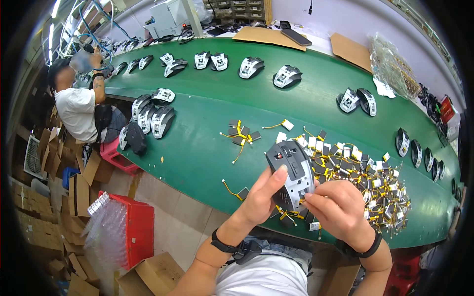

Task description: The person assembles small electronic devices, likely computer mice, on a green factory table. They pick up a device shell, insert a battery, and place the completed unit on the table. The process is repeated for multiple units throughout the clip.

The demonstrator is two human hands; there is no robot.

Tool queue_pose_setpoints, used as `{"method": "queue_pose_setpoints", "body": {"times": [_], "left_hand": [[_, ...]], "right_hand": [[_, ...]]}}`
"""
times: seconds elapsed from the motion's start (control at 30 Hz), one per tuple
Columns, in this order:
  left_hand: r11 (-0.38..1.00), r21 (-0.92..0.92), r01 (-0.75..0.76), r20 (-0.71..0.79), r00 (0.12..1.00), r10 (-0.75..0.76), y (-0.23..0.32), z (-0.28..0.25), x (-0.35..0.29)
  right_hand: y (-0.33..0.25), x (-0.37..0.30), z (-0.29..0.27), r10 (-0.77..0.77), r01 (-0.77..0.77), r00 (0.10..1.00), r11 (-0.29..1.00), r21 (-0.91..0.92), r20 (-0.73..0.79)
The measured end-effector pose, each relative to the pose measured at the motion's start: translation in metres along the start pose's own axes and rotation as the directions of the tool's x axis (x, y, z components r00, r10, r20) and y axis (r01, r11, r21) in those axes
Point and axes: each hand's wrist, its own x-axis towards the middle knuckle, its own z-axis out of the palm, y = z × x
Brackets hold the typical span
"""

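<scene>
My left hand [261, 197] grips a partly assembled black and silver computer mouse [292, 167], thumb on its near side. The mouse is held tilted above the green table, with cut-outs in its silver part facing me. At its lower right edge, my right hand [340, 207] is closed in a pinch. A speck of orange-yellow shows by those fingertips, too small to name. Behind and beside the right hand spreads a heap of small flat batteries [382, 185] with yellow tape and thin leads. A smaller cluster of batteries [241, 133] lies left of the mouse.
More mouse shells [287, 76] line the green belt at the back, and several sit grouped [153, 116] on the table's left. Cardboard sheets [269, 37] lie along the far edge. A co-worker [81, 106] sits far left. A red crate [139, 229] with bubble wrap stands below.
</scene>
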Motion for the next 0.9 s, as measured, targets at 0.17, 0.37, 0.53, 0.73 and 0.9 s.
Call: {"method": "queue_pose_setpoints", "body": {"times": [0.17,0.37,0.53,0.73,0.9], "left_hand": [[0.982,-0.189,-0.004,0.011,1.0,0.007,0.0,0.003,0.005],[0.994,-0.046,-0.103,-0.085,0.992,0.098,0.007,0.005,0.002],[0.988,0.078,-0.131,-0.058,0.989,0.135,0.006,0.008,-0.001],[0.987,-0.128,-0.099,-0.076,0.993,0.09,0.003,0.01,-0.003],[0.98,-0.155,-0.127,-0.114,0.987,0.11,-0.006,0.013,-0.006]], "right_hand": [[-0.007,0.0,-0.008,-0.129,0.131,0.991,0.988,-0.082,0.026],[-0.011,-0.002,-0.002,0.107,-0.107,0.994,0.994,-0.008,-0.036],[-0.01,0.003,0.003,0.091,-0.091,0.996,0.995,-0.042,0.009],[-0.013,-0.005,0.012,0.129,-0.12,0.989,0.987,0.11,-0.075],[-0.017,-0.024,0.017,0.154,-0.143,0.977,0.986,0.084,-0.144]]}}
